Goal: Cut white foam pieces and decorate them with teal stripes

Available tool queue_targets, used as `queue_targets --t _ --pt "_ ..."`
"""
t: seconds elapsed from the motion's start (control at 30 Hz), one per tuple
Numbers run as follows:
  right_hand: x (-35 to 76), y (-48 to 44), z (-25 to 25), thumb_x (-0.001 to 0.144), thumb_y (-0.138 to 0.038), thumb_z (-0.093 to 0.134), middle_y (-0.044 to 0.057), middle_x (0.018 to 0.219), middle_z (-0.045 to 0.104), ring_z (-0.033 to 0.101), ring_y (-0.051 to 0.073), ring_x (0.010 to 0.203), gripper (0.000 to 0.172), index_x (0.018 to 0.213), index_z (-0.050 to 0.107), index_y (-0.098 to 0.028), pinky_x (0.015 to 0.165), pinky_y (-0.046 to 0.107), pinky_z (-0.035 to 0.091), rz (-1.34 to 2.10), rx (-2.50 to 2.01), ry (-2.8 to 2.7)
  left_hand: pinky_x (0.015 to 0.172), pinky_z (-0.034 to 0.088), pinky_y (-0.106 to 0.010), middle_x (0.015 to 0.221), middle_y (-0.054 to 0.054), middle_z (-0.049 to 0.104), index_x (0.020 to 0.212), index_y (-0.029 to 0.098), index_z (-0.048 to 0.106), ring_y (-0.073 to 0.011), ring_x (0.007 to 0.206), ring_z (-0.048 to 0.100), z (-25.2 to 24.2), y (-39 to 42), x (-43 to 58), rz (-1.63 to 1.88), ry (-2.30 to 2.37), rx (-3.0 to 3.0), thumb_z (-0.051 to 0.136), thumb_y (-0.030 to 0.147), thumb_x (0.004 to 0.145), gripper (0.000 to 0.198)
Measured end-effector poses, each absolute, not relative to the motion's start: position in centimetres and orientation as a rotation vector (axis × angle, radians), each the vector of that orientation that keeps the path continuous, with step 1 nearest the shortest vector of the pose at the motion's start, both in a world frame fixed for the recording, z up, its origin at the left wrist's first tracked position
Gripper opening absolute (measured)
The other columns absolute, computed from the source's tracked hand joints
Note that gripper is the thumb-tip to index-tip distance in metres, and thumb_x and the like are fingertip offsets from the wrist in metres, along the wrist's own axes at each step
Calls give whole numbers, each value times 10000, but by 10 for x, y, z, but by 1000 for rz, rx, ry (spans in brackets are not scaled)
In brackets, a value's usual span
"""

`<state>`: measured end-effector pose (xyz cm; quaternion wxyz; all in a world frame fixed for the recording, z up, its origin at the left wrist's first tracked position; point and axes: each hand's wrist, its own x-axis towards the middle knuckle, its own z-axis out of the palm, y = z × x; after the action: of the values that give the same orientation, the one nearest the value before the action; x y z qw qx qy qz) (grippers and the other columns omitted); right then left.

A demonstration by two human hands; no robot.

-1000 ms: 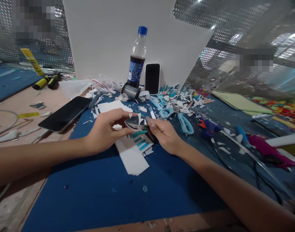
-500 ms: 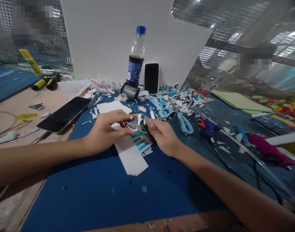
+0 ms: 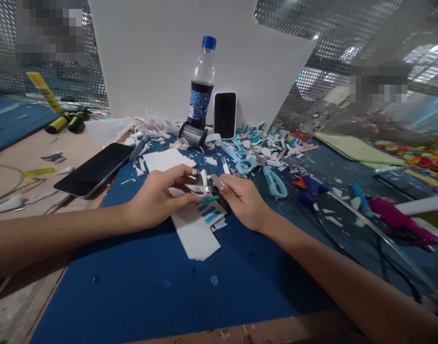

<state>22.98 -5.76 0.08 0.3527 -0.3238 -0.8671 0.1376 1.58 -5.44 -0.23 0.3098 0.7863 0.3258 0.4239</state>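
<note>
Now my left hand [image 3: 158,198] pinches a small grey piece [image 3: 198,189] between thumb and fingers. My right hand [image 3: 242,198] is closed narrow on its other end. 1 second ago I held the piece tipped up so its broad face showed. It has since turned almost flat, edge toward me, and sunk nearer the white sheet [image 3: 195,236] on the blue mat [image 3: 150,286]. My 2 hands have also drawn closer together. A teal strip [image 3: 209,198] pokes out just below the piece, and I cannot tell which fingers carry it. The scissors [image 3: 275,182], glue gun [image 3: 310,187], bottle [image 3: 202,86] and flat phone [image 3: 95,169] lie apart from both hands.
</note>
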Motion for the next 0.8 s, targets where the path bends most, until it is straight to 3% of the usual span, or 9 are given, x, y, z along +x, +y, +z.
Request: queue_targets --t 0.17,0.5,0.8 --pt "231 -59 3 999 -307 329 -25 602 379 368 109 554 346 671 355 -201 541 246 301 258 -819 -2292 665 557 -164 907 -75 730 996 147 548 -183 906 708 -1 -56 15 997 829 2107 635 249 801 237" --pt "230 -63 8 980 -252 358 -21 612 388 367 111 557 309 676 358 -203 546 250 306 160 -835 -2294 580 502 -218 733 -26 640 871 175 463 -137 684 619 -2 -56 14 992 890 2130 582 246 792 159" --pt "229 -65 10 977 -243 366 -20 602 392 369 110 549 312 667 365 -202 538 248 304 174 -844 -2293 584 485 -232 731 -27 644 854 172 508 -138 670 606 -5 -55 13 1041 877 2109 592 193 765 124"
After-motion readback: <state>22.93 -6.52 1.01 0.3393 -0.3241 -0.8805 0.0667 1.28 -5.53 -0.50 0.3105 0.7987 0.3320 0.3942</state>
